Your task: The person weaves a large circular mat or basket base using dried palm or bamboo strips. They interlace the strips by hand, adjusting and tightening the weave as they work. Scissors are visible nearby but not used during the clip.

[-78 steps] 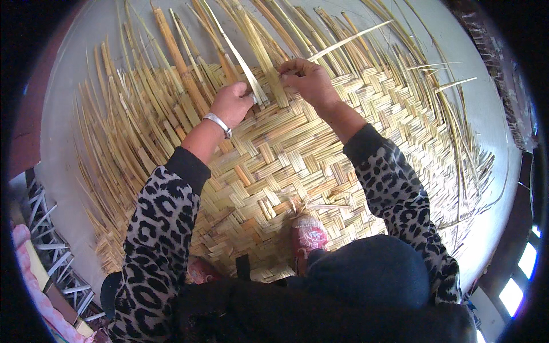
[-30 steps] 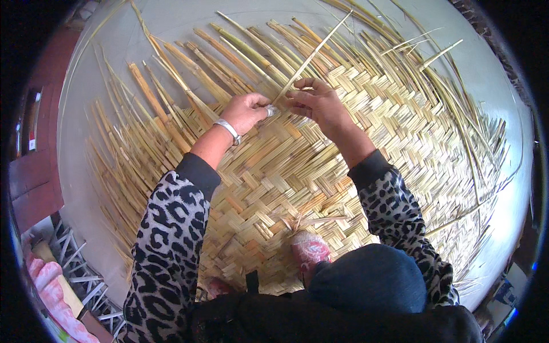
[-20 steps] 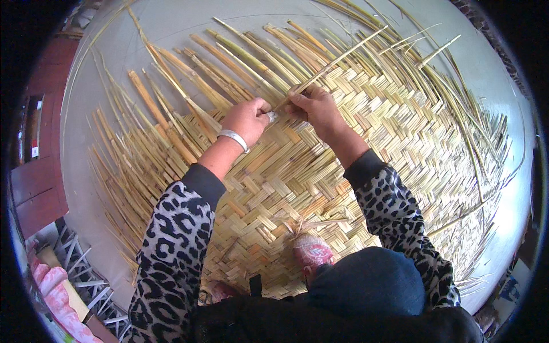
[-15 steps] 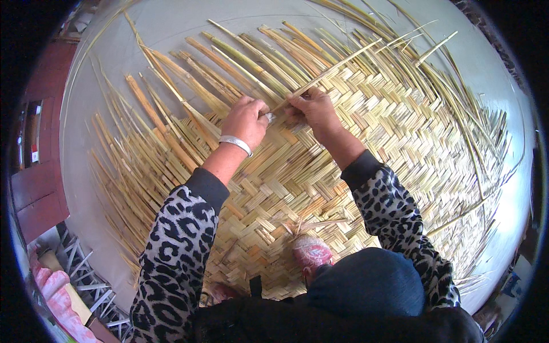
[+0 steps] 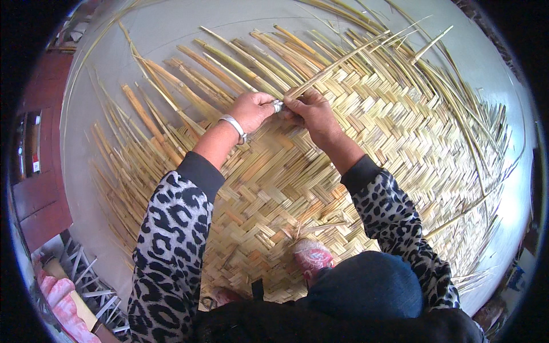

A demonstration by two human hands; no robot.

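Note:
A large herringbone mat (image 5: 389, 148) of pale split reeds spreads beneath me, its unwoven ends fanning out at the far and left sides. At its far edge, my right hand (image 5: 316, 118) is closed in a pinch on a long reed strip (image 5: 343, 60), which slants away up to the right. My left hand (image 5: 251, 112) is also closed, its fingertips meeting those of the right hand. Something small and silvery-white (image 5: 278, 106) shows at the left fingertips; I cannot tell what it is. Loose reed ends (image 5: 234, 68) lie just beyond both hands.
The mat rests on a smooth grey floor (image 5: 91, 188). My shoe (image 5: 313, 260) stands on the near part of the mat, by a few frayed strips. Long loose reeds (image 5: 463, 114) curve along the right edge. Dark red furniture (image 5: 43, 166) is at the left, with pink cloth (image 5: 57, 300) below it.
My left hand has shifted right and slightly away from me, closing the small gap to the right fingertips. The right hand keeps its pinch on the reed strip.

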